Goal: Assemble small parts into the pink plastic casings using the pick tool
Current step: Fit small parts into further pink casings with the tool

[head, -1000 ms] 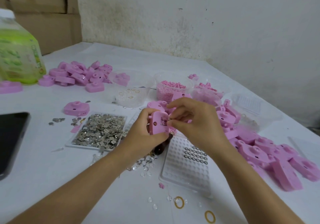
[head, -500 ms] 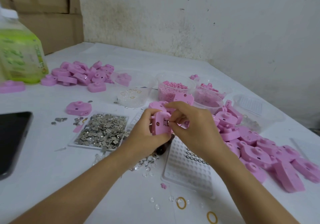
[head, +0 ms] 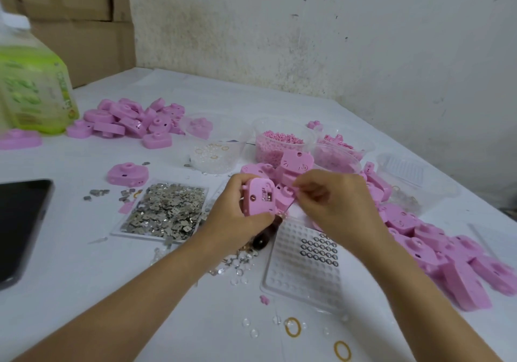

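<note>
- A tray (head: pixel 165 211) of metal bits sits left of my left hand (head: pixel 233 217).
- That hand grips the casing (head: pixel 258 198).
- The tool (head: pixel 265 235) pokes out beneath it.
- My right hand (head: pixel 337 206), just beside the casing, is curled; through the blur I cannot tell whether it pinches anything.
- A pile (head: pixel 447 252) of casings lies to its right.

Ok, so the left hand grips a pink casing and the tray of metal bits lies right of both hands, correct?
Not quite. In the head view the left hand grips the pink casing, but the tray of metal bits lies left of it and of the right hand.
</note>
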